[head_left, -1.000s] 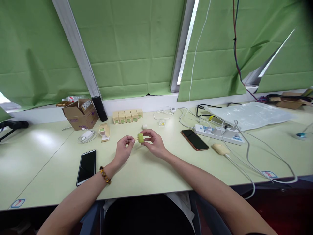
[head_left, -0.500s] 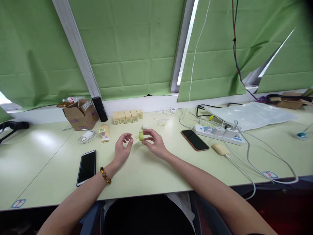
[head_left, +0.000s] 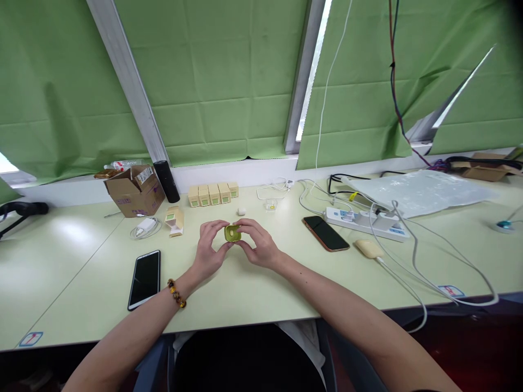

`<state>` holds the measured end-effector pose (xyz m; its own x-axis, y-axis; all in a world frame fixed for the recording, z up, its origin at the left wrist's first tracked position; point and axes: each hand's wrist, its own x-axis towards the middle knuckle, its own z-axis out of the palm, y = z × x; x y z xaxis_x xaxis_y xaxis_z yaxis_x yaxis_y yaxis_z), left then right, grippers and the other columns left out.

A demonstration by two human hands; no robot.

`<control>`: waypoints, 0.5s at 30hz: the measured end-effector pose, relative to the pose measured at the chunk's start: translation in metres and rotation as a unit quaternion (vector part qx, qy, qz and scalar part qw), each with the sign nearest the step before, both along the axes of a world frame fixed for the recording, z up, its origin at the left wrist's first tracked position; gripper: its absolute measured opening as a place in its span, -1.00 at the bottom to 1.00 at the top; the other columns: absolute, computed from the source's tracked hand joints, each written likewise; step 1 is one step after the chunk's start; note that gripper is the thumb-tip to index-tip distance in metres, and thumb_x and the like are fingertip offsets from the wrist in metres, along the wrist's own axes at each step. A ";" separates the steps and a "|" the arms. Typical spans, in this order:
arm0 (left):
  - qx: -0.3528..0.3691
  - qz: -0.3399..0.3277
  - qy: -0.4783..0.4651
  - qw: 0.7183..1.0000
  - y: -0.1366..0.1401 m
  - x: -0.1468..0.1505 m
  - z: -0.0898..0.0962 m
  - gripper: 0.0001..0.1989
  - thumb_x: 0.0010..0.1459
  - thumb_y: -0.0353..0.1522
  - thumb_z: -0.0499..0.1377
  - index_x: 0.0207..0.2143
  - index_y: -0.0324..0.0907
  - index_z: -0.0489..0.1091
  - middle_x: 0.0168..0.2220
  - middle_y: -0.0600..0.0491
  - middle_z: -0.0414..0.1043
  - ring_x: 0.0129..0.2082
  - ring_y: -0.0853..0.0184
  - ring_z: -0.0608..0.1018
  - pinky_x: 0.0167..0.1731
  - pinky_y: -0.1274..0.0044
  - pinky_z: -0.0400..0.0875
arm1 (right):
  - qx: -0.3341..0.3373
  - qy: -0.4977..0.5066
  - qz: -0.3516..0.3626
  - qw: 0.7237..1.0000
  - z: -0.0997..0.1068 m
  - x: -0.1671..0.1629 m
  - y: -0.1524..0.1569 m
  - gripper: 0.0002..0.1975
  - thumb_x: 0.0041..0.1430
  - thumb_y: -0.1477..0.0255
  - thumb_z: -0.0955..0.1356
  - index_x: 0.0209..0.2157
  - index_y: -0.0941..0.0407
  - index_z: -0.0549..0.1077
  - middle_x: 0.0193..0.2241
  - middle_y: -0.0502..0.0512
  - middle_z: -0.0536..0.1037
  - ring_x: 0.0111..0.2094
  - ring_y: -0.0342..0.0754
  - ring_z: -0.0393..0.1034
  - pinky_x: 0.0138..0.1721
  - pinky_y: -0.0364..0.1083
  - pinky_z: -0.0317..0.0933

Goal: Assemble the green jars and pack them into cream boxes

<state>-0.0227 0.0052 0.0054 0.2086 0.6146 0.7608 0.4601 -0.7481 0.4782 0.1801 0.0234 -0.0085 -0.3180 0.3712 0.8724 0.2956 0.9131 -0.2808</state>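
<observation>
Between my hands is a small yellow-green square case (head_left: 232,233), its hollow side facing me and a pale oval showing inside. My left hand (head_left: 211,249) pinches it along the left edge with thumb and fingers. On the opposite edge, my right hand (head_left: 256,244) grips it the same way. The case is held just above the table. Beyond it, a small white rounded piece (head_left: 241,211) lies on the tabletop. A little farther right sits a small clear plastic item (head_left: 270,204) with a yellow spot.
Several small tan boxes (head_left: 213,195) stand in a row at the back, and an opened one (head_left: 175,219) lies nearer. Phones lie left (head_left: 145,279) and right (head_left: 326,233). A power strip (head_left: 365,222) with trailing white cables occupies the right; a cardboard box (head_left: 137,193) stands back left.
My left hand has come in and taken hold of the green case's left side. The case has turned so its hollow faces me, and the white piece behind is now fully visible.
</observation>
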 end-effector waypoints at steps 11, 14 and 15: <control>-0.019 -0.009 -0.012 1.000 0.000 0.000 -0.002 -0.67 0.28 -0.29 0.26 0.09 -0.04 0.41 0.04 -0.10 0.47 0.12 0.11 0.44 0.16 0.18 0.40 | 0.017 -0.037 -0.001 0.999 0.002 0.003 0.003 -0.70 0.34 0.47 0.33 0.07 -0.04 0.46 0.06 0.30 0.46 0.07 0.17 0.45 0.01 0.25 0.51; -0.019 -0.009 -0.015 1.000 0.001 0.000 -0.003 -0.67 0.28 -0.29 0.27 0.09 -0.04 0.42 0.03 -0.10 0.47 0.11 0.12 0.45 0.15 0.18 0.41 | 0.036 -0.038 0.004 0.999 0.002 0.003 0.003 -0.65 0.34 0.50 0.32 0.12 -0.03 0.44 0.06 0.30 0.44 0.07 0.17 0.45 0.00 0.24 0.52; -0.018 -0.010 -0.014 1.000 0.001 0.000 -0.003 -0.66 0.28 -0.29 0.27 0.09 -0.03 0.42 0.03 -0.10 0.47 0.11 0.12 0.45 0.15 0.19 0.40 | 0.042 -0.038 0.006 0.998 0.002 0.003 0.003 -0.63 0.34 0.51 0.32 0.13 -0.03 0.43 0.07 0.31 0.43 0.07 0.17 0.44 0.00 0.23 0.52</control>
<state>-0.0223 0.0063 0.0026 0.1996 0.6382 0.7435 0.4310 -0.7386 0.5183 0.1829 0.0267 -0.0066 -0.3884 0.2932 0.8736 0.3027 0.9360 -0.1796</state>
